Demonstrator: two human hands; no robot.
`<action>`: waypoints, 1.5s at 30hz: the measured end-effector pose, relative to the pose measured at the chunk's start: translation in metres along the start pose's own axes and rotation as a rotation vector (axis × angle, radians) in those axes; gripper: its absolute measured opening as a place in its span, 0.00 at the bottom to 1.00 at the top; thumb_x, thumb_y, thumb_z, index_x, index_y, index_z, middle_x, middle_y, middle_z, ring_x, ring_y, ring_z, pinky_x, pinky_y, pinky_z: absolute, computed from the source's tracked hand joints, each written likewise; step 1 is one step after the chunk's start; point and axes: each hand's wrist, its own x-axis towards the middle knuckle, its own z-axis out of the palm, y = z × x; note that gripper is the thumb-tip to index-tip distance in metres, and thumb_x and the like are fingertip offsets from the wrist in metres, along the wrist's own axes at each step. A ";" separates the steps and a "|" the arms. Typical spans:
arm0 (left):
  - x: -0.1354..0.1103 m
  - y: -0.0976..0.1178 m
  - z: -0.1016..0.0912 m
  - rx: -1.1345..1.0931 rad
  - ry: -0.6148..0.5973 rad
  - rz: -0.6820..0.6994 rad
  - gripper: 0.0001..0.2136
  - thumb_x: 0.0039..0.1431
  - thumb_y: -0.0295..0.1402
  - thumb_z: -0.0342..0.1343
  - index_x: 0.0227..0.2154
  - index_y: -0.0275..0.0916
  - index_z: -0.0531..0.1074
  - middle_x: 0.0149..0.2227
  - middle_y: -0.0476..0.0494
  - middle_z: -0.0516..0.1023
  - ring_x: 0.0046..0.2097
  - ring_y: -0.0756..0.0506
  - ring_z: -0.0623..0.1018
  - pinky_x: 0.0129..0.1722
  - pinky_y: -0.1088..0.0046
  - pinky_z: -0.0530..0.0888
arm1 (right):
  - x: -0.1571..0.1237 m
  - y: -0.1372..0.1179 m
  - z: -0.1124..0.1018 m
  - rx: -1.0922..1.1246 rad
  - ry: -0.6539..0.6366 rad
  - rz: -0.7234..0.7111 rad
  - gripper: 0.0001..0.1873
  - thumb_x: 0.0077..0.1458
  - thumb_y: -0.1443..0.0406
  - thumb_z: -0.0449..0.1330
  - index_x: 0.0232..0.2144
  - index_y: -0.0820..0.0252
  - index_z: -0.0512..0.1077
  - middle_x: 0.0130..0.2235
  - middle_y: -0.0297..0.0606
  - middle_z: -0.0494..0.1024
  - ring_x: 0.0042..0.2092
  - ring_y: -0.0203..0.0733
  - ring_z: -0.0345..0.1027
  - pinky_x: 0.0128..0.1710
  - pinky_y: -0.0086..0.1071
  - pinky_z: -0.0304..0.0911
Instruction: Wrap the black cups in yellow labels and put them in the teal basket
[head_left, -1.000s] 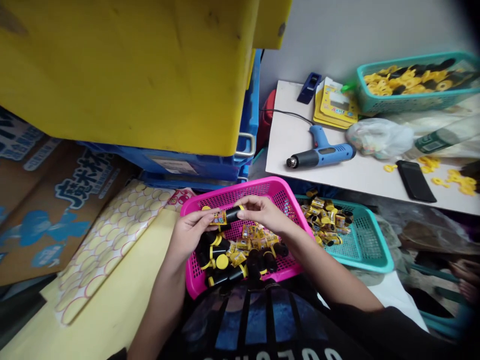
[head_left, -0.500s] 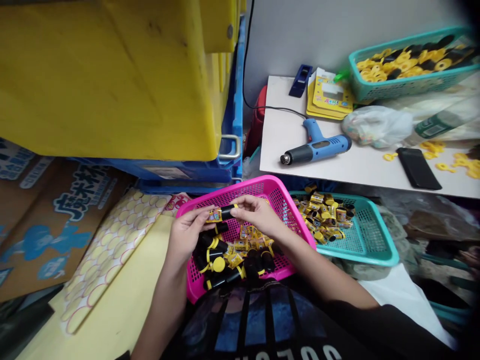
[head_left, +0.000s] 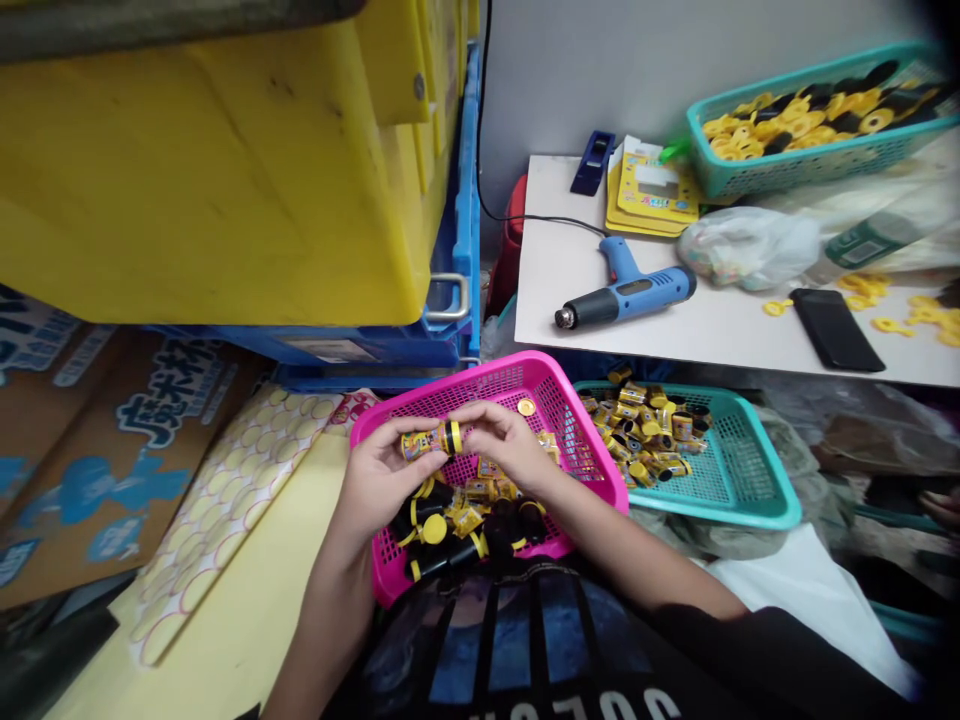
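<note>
My left hand (head_left: pixel 381 465) grips a small black bottle (head_left: pixel 431 440) with a yellow cap end, lying sideways above the pink basket (head_left: pixel 551 375). A yellow printed sleeve covers most of the bottle. At the cap end, the fingers of my right hand (head_left: pixel 504 440) are bent in and touch it; their tips are partly hidden. Below both hands, the basket holds black bottles with yellow caps (head_left: pixel 433 528) and several loose yellow printed sleeves (head_left: pixel 466 518). A round yellow disc (head_left: pixel 526 407) rests near its far side.
Beside the pink basket, a teal basket (head_left: pixel 757 470) contains many sleeved bottles (head_left: pixel 652 425). A blue heat gun (head_left: pixel 634 295), a phone (head_left: pixel 836 328) and another teal basket (head_left: pixel 825 165) are on the white table (head_left: pixel 544 250). Yellow and blue crates (head_left: pixel 247 190) stand at left, above printed cardboard (head_left: pixel 90 470).
The printed sleeve now covers much more of the black bottle than before. My right hand has closed in toward my left hand, and the view has shifted slightly.
</note>
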 end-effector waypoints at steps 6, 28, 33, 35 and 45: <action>-0.006 -0.006 0.019 -0.098 0.009 -0.033 0.16 0.40 0.34 0.70 0.35 0.39 0.78 0.37 0.43 0.83 0.37 0.44 0.82 0.40 0.67 0.79 | -0.004 0.005 0.006 0.274 -0.145 0.159 0.32 0.46 0.44 0.65 0.47 0.57 0.71 0.42 0.41 0.76 0.37 0.40 0.70 0.34 0.31 0.66; -0.006 0.001 0.052 0.515 -0.084 0.468 0.24 0.49 0.38 0.67 0.51 0.47 0.74 0.56 0.41 0.71 0.49 0.42 0.76 0.51 0.59 0.75 | -0.093 -0.056 -0.087 -0.761 0.502 -0.381 0.14 0.56 0.56 0.61 0.42 0.56 0.72 0.41 0.41 0.76 0.42 0.44 0.71 0.43 0.39 0.67; -0.003 -0.013 0.013 0.324 0.181 0.175 0.11 0.57 0.37 0.59 0.40 0.40 0.78 0.44 0.42 0.81 0.43 0.45 0.79 0.46 0.66 0.77 | -0.111 -0.074 -0.140 -1.536 0.666 -0.310 0.17 0.55 0.57 0.60 0.44 0.60 0.74 0.43 0.50 0.77 0.47 0.55 0.68 0.51 0.52 0.59; -0.005 -0.015 0.006 0.263 0.262 0.092 0.11 0.56 0.38 0.60 0.39 0.40 0.78 0.42 0.43 0.82 0.43 0.45 0.80 0.47 0.66 0.76 | -0.091 -0.061 -0.124 -1.553 0.458 -0.265 0.14 0.59 0.59 0.57 0.43 0.60 0.74 0.42 0.48 0.78 0.47 0.52 0.69 0.50 0.47 0.62; -0.021 -0.023 -0.009 0.336 0.093 0.096 0.10 0.57 0.39 0.59 0.37 0.42 0.80 0.40 0.44 0.83 0.44 0.43 0.80 0.49 0.66 0.75 | 0.019 0.043 -0.047 -1.689 -0.348 0.217 0.12 0.54 0.70 0.61 0.42 0.65 0.74 0.44 0.52 0.78 0.46 0.50 0.71 0.46 0.38 0.63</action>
